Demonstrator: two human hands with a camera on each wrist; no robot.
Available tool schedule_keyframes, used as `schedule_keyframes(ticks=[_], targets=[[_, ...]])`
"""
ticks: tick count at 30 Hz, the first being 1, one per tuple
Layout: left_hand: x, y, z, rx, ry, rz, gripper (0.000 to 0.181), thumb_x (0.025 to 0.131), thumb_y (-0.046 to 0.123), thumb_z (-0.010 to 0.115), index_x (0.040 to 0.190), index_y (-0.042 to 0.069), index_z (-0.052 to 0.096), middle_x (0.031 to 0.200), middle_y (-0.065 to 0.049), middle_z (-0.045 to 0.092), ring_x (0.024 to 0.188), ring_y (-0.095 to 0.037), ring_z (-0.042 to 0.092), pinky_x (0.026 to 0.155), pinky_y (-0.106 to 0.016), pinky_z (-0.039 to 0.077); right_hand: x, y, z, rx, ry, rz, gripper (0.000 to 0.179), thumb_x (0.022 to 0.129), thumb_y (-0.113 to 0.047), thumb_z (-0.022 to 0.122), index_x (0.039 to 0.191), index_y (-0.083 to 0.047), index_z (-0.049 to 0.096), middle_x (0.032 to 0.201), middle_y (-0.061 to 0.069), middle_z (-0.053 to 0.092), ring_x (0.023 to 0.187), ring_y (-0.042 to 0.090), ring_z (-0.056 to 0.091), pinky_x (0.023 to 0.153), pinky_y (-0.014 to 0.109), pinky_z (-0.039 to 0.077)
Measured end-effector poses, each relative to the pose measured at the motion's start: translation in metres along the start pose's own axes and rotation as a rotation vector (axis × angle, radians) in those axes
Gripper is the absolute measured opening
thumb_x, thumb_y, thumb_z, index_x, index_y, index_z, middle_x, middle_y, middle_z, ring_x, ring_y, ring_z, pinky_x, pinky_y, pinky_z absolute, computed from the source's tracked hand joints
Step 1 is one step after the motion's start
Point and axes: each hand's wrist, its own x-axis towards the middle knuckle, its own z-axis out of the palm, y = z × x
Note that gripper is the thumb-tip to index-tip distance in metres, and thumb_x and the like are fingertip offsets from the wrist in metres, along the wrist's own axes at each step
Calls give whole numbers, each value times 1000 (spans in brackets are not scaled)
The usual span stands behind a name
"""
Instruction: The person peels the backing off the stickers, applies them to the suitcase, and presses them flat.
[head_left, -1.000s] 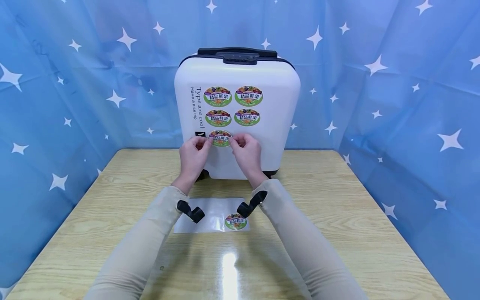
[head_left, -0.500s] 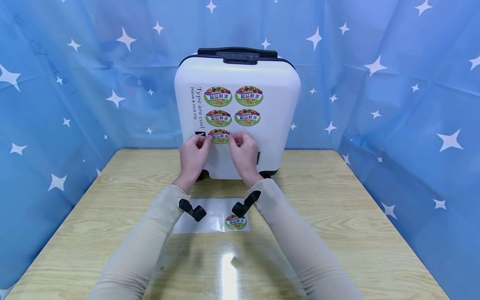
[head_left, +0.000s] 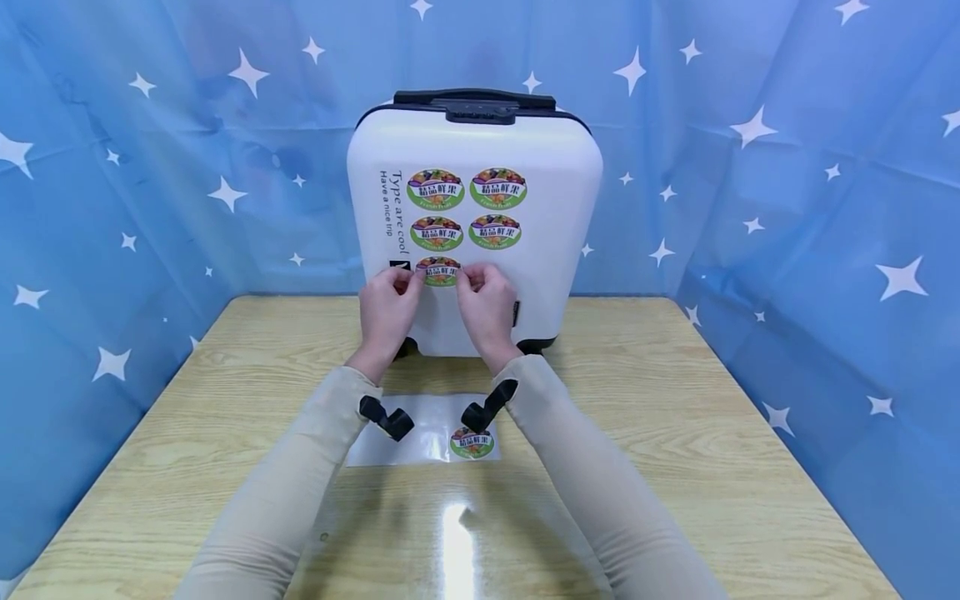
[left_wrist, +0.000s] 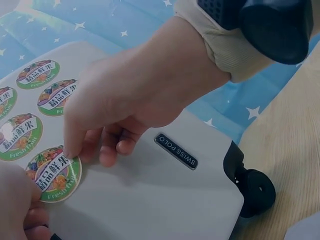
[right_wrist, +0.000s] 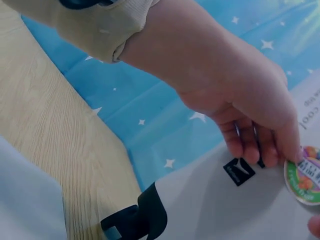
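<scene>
A white suitcase [head_left: 480,150] stands upright at the back of the table. Against its front lies an oval fruit sticker [head_left: 439,272], the lowest of several. My left hand [head_left: 387,308] pinches this sticker's left edge, while my right hand [head_left: 487,310] pinches the right edge. In the left wrist view, the right hand [left_wrist: 117,107] has thumb and fingertip at the sticker [left_wrist: 62,182]. Seen from the right wrist, the left hand [right_wrist: 240,90] holds the opposite edge of the sticker [right_wrist: 300,182]. How firmly the sticker's middle adheres cannot be told.
On the wooden table [head_left: 675,417] lies a clear-white backing sheet [head_left: 420,429] with one oval sticker [head_left: 472,444] at its right end. Blue star-printed curtains [head_left: 225,125] enclose the back and sides. Black wheels [left_wrist: 257,192] support the suitcase.
Both hands and the sticker have shifted slightly upward, closer to the row above; the right hand has also moved a little left. The backing sheet stays put.
</scene>
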Motion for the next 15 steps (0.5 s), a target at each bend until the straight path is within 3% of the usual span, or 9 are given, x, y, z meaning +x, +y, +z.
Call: schedule_keyframes(ticks=[8, 15], targets=[[2, -2, -5, 88, 40, 4, 34, 85, 35, 67, 76, 2, 67, 70, -8, 64, 59, -20, 56, 50, -31, 43, 0, 0, -2, -130, 16, 3, 20, 89, -24, 64, 80, -6, 62, 71, 3, 61, 62, 14, 54, 54, 26, 43], [2, -5, -10, 126, 18, -22, 39, 82, 43, 67, 76, 4, 67, 68, -7, 64, 58, -19, 56, 50, -31, 43, 0, 11, -5, -78, -12, 81, 35, 87, -39, 64, 75, -6, 67, 63, 2, 60, 52, 15, 54, 47, 27, 43]])
